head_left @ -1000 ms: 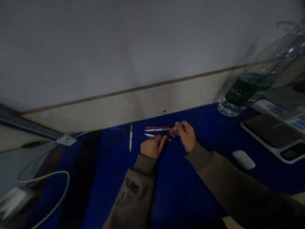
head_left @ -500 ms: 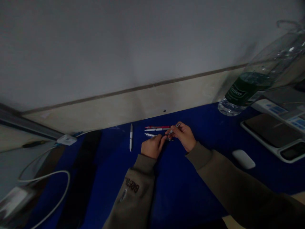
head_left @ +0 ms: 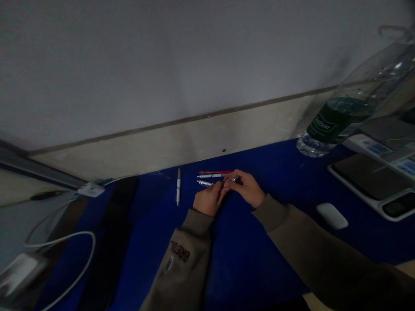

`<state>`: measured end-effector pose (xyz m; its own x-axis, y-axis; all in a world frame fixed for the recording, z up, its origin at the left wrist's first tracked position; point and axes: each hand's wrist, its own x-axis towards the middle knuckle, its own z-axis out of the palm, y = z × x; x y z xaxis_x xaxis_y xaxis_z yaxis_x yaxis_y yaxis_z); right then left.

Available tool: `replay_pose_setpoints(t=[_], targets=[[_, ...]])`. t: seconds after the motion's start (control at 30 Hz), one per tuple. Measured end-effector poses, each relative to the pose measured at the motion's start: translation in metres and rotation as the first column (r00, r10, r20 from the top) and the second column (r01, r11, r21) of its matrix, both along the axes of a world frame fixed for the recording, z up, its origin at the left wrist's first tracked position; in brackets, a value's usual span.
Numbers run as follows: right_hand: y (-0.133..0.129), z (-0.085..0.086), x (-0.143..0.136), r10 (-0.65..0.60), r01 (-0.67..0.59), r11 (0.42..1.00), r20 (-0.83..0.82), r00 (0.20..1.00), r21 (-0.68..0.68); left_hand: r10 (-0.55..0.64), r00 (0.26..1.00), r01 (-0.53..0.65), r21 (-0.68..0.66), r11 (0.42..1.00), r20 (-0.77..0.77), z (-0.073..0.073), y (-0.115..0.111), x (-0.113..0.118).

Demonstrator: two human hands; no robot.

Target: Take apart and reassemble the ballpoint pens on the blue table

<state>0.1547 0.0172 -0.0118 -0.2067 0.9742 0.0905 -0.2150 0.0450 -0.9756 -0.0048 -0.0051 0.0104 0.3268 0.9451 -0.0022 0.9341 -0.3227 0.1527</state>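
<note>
Both hands meet over the blue counter (head_left: 246,259), close to the wall. My right hand (head_left: 246,190) has its grip pinched on a small silver pen piece (head_left: 234,179), with the fingertips pressed tight around it. The piece sticks out just past the fingers and points toward my other hand.

My left hand (head_left: 209,201) is curled, and its grip looks pressed down on the dark end of a thin silver pen (head_left: 205,183) that lies flat on the counter. The two grips almost touch each other. I cannot tell if the small piece touches the pen, because it is too dim and small to see.

Just past the grips, nearer the wall, lie two more pens side by side: a red pen (head_left: 214,172) farthest away and a white pen with a dark end (head_left: 210,176) next to it. The silver pen lies closest to my hands. Off to the left of my left grip, a white pen (head_left: 178,186) lies alone, pointing at the wall.

Well to the right of my right grip sits a white oval mouse (head_left: 331,215). Farther that way stands a big clear water bottle with a green label (head_left: 343,116), and beside it a flat grey scale (head_left: 369,179). Far to the left of the grips a white cable (head_left: 76,270) loops over the counter edge.
</note>
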Motion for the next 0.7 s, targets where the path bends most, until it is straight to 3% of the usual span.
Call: replay_pose_setpoints(t=[0.3,0.53,0.7], targets=[[-0.0018,-0.0008,-0.0014,-0.025,0.018,0.997,0.091,0.996,0.078,-0.033,0.998,0.031,0.027,0.999,0.06,-0.0021,-0.0024,0.0],[-0.0039,-0.0008,-0.0032,-0.084,0.082,0.995,0.022,0.996,0.058,0.035,0.987,-0.048,0.077,0.996,0.157,-0.0056,-0.0005,-0.0014],[-0.0037,-0.0024,-0.0024,-0.078,0.076,0.995,0.027,0.997,0.066,0.002,0.99,-0.012,0.075,0.997,0.141,-0.0068,0.0001,-0.0019]])
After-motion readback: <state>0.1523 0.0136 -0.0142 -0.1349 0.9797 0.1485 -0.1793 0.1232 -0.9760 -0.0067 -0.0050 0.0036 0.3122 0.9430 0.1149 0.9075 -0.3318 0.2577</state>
